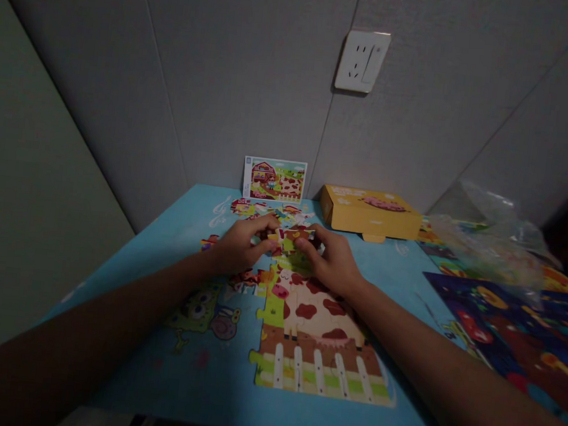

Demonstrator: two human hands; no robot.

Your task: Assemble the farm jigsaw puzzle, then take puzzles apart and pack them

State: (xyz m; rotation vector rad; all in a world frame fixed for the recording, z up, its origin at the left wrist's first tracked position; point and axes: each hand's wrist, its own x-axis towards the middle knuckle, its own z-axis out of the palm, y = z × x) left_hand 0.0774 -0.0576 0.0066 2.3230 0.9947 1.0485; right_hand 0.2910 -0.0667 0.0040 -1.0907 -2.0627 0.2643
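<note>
Between my hands, above the far end of a partly joined cow puzzle (321, 317), are jigsaw puzzle pieces (290, 240) in green, brown and white. My left hand (241, 242) pinches their left side with thumb and fingers. On the right side, my right hand (334, 259) grips with its thumb on top. Whether the pieces are joined to each other, I cannot tell. The cow puzzle lies flat and shows a spotted cow above a white fence. More puzzle pieces (243, 280) lie to its left, partly under my left hand, and loose ones (242, 206) lie beyond it.
A farm picture card (274, 180) leans against the wall at the back. Right of it sits a yellow box (372, 212). Clear plastic bags (492, 240) and a dark colourful picture (513, 335) lie at the right. The blue table (149, 253) carries printed cartoon figures.
</note>
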